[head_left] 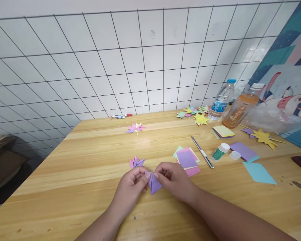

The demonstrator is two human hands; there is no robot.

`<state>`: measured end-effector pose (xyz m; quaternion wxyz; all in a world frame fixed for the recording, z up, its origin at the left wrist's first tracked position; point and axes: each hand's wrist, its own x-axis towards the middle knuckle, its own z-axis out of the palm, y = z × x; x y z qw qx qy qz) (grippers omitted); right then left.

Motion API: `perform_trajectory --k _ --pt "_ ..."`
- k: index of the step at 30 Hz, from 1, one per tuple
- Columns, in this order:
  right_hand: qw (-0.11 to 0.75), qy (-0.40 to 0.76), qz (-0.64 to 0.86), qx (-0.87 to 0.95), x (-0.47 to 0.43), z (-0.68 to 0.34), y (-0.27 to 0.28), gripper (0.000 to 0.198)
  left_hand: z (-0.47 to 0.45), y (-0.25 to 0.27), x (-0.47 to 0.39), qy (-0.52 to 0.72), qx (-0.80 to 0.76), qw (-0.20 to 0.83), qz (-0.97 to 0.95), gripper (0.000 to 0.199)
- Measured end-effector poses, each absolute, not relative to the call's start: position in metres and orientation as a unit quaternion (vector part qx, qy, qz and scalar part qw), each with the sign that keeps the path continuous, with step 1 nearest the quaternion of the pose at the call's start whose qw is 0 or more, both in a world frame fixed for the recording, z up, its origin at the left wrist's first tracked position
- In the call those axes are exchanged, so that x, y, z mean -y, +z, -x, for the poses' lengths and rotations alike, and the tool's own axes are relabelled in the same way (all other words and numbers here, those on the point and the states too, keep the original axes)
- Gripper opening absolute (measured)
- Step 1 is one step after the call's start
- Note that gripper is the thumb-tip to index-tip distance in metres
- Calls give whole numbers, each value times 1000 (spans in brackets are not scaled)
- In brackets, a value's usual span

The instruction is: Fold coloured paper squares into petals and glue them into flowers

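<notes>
A small folded piece of purple paper (153,186) is pinched between my two hands, low over the wooden table, its point toward me. My left hand (131,184) grips its upper left corner between thumb and fingers. On the upper right corner, my right hand (174,179) does the same with curled fingers. Just beyond my left hand lies a folded pink and purple paper piece (136,162). To the right of my right hand is a loose pile of coloured paper squares (187,159), with a purple one on top.
Beside the squares lie a utility knife (202,152) and a glue stick (220,151) with its cap (235,155) off. A water bottle (222,100) and an orange drink bottle (242,107) stand back right. Paper leaves (200,119) and a marker (122,116) lie near the wall.
</notes>
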<state>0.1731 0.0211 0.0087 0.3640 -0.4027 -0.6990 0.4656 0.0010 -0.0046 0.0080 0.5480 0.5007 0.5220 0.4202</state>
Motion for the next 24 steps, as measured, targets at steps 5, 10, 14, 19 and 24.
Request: perform_trajectory --k 5,10,14,19,24 --pt "360 664 354 552 -25 -176 10 21 3 11 2 455 -546 517 -477 33" --pt "340 629 327 618 -24 -172 12 15 4 14 3 469 -577 492 -452 34" --pt "350 596 364 624 -23 -169 8 17 2 12 3 443 -565 519 -464 35" --pt "331 568 395 642 -21 -169 -1 15 -1 11 6 419 -532 528 -513 25" --pt "312 534 406 673 -18 -169 -2 12 -1 12 9 397 -532 495 -561 20"
